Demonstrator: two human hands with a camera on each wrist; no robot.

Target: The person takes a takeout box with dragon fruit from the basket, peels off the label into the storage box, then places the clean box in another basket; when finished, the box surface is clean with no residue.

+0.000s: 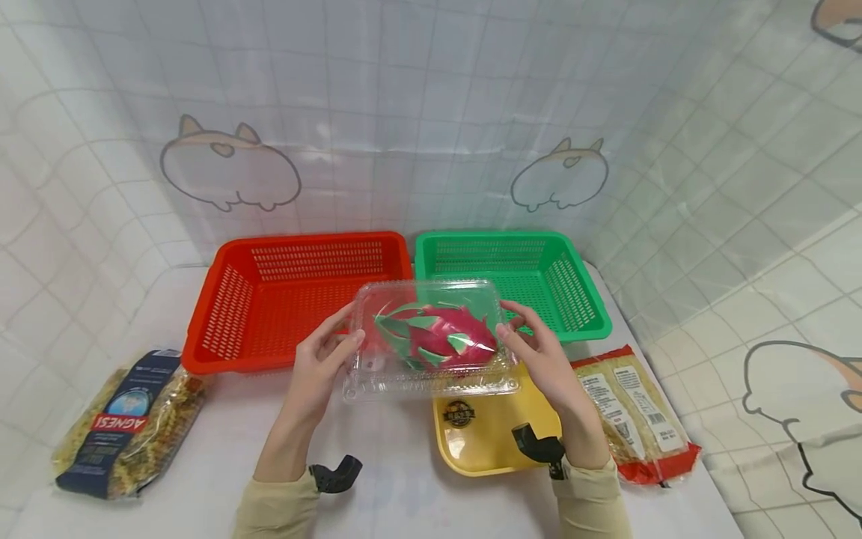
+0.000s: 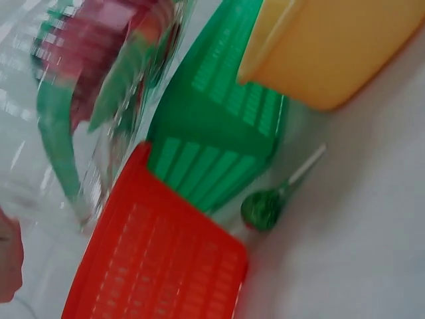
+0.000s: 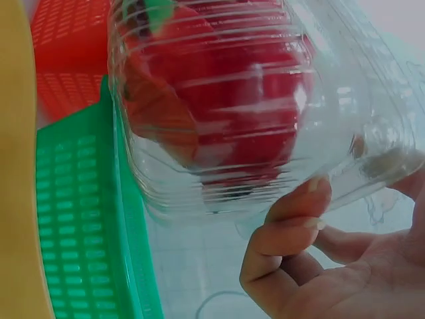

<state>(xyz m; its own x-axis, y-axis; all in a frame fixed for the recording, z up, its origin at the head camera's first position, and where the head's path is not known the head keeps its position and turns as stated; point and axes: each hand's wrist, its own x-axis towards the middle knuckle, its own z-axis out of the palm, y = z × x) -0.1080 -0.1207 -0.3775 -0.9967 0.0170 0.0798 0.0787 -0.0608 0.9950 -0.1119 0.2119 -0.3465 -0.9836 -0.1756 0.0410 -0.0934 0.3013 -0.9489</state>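
Note:
A clear plastic clamshell box (image 1: 397,382) is held up in front of the baskets, a pink dragon fruit (image 1: 447,333) with green scales inside it. My left hand (image 1: 319,367) grips the box's left end. At the opposite end my right hand (image 1: 545,363) pinches the edge between thumb and fingers. In the right wrist view, curled fingers (image 3: 285,246) touch the box's rim below the fruit. Only a bit of the left hand (image 2: 8,259) shows in the left wrist view, which is blurred.
Behind the box stand a red basket (image 1: 232,359) and a green basket (image 1: 592,326). Below it is a yellow tray (image 1: 491,442), partly covered. Pasta bags lie left (image 1: 128,427) and noodle bags right (image 1: 636,415). A green-wrapped lollipop (image 2: 261,209) lies beside the baskets.

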